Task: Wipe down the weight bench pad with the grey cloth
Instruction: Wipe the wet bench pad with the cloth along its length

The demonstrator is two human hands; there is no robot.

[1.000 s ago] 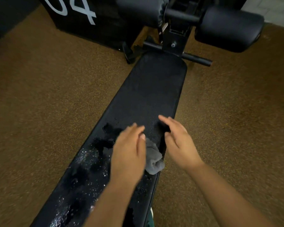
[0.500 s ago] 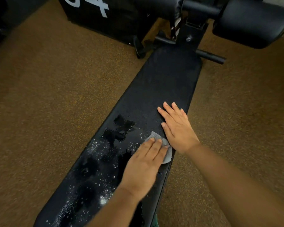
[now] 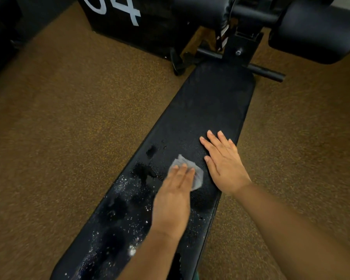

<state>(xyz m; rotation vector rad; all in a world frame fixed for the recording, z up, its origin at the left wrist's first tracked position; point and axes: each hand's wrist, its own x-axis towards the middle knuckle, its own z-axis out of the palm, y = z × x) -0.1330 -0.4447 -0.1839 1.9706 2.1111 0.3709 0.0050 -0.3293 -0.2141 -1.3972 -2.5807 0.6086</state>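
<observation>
Both forearms are bare to the frame edge, with no sleeves, the left hand (image 3: 173, 196) and right hand (image 3: 223, 164) ungloved.

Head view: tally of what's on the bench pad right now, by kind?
Hands: 2, left hand flat on the cloth, right hand flat on the bench pad
Grey cloth: 1
Total: 3

Brown speckled rubber floor (image 3: 69, 118) all around. Black box (image 3: 133, 23) with white "04" at back left, black roller pads (image 3: 315, 31) top right. Dim light.
</observation>
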